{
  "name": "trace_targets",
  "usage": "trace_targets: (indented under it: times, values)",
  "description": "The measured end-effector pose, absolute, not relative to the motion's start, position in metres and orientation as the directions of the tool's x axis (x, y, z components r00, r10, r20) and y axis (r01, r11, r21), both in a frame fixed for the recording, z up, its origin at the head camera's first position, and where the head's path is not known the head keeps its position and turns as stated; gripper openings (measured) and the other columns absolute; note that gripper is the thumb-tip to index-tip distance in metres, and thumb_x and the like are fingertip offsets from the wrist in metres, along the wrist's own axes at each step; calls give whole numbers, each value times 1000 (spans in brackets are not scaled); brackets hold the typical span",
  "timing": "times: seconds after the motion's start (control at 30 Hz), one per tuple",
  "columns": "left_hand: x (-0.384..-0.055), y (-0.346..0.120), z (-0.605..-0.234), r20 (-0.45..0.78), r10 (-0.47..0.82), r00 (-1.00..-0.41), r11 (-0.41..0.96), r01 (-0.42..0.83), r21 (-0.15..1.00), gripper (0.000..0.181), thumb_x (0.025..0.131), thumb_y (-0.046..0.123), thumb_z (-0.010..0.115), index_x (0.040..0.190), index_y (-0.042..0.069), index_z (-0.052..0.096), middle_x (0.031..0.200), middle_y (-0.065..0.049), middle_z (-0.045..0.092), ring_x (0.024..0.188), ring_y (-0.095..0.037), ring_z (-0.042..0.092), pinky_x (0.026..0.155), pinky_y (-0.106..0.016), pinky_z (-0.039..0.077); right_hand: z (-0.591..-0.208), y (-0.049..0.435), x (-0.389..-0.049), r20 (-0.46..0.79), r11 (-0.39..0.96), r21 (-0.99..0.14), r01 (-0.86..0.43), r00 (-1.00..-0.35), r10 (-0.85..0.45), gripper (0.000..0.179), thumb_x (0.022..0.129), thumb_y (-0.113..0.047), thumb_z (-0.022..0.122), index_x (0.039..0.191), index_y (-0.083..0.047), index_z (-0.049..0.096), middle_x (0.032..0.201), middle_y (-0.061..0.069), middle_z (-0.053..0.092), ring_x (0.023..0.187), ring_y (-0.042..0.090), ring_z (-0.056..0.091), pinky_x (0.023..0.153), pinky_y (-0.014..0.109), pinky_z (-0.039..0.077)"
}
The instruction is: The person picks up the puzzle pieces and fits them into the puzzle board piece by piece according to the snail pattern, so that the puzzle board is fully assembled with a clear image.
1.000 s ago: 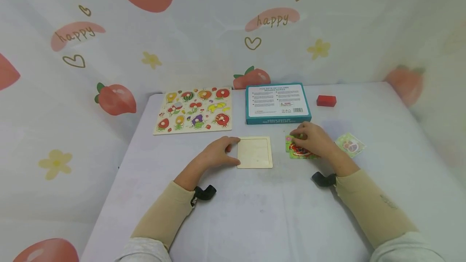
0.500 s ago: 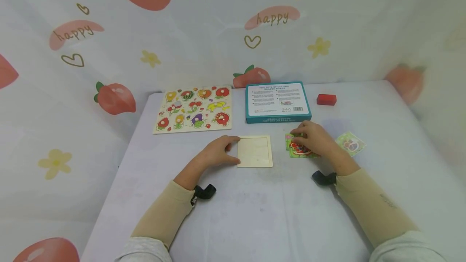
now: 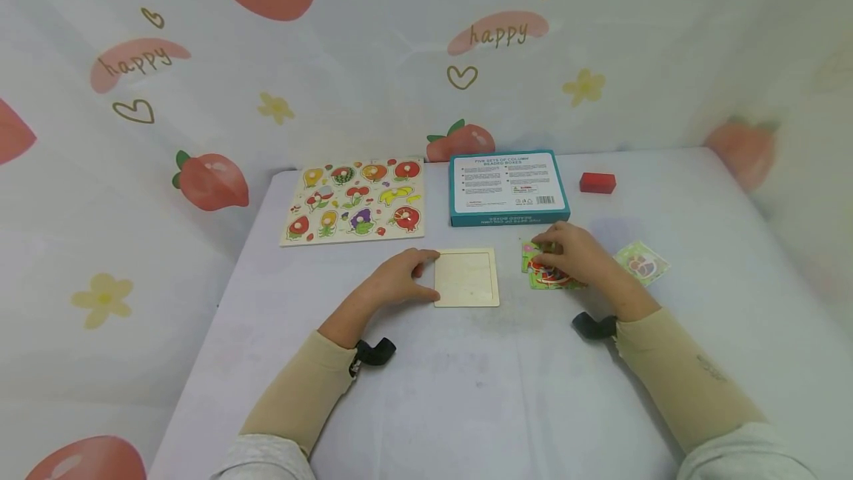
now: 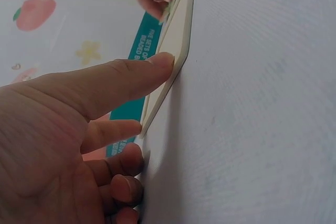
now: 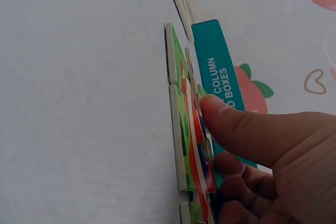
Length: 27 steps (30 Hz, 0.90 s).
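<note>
A square wooden puzzle tray [image 3: 465, 278] with a raised rim lies mid-table, with bare wood inside it. My left hand [image 3: 395, 278] touches its left side, thumb at the near corner and index finger at the far one. In the left wrist view the other fingers of the left hand [image 4: 68, 124] curl loosely beside the table. To the right, my right hand [image 3: 576, 254] is over a cluster of colourful puzzle pieces [image 3: 543, 278]. In the right wrist view, the right hand [image 5: 278, 156] pinches a puzzle piece [image 5: 192, 80] just above the others; fingers partly hide it.
A fruit peg puzzle [image 3: 356, 202] stands at the back left, beside a teal-edged box [image 3: 509, 190]. Farther right lies a red block [image 3: 597, 184]. A small printed fruit card [image 3: 642, 265] rests right of the right wrist. A printed curtain [image 3: 360, 43] hangs behind the table.
</note>
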<state>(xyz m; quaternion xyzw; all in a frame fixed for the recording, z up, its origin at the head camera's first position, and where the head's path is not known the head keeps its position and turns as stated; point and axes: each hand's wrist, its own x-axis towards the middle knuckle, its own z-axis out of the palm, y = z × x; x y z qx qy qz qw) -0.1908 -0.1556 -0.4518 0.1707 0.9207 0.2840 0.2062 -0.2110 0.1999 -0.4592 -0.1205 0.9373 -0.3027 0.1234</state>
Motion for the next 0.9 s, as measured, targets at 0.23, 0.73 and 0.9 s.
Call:
trace_targets:
  times: [0.23,0.73,0.9]
  values:
    - [-191,-155,-451,-284,427,-859,786,197,586,77,82,31,89,149,14,54,94,-6,49,88,-19,47,71,-34,37,-455,198,-209,-164,771,-628,-105,-951,-263,42,92,-24,80,128,-5,69,108,10,68,91,26,57,77,36,50]
    - [-189,-155,-450,-287,422,-860,778,182,601,77,82,30,89,149,15,54,94,-7,49,90,-20,47,72,-35,37,-454,196,-209,-176,764,-640,-87,-951,-255,41,93,-23,79,129,-6,70,100,7,68,87,24,58,70,33,49]
    - [-190,-155,-451,-285,423,-860,779,185,599,77,82,29,89,149,15,54,95,-7,49,90,-20,47,73,-35,37,-451,200,-210,-182,771,-631,-83,-951,-251,45,92,-27,80,131,-8,70,100,7,67,88,25,56,68,34,50]
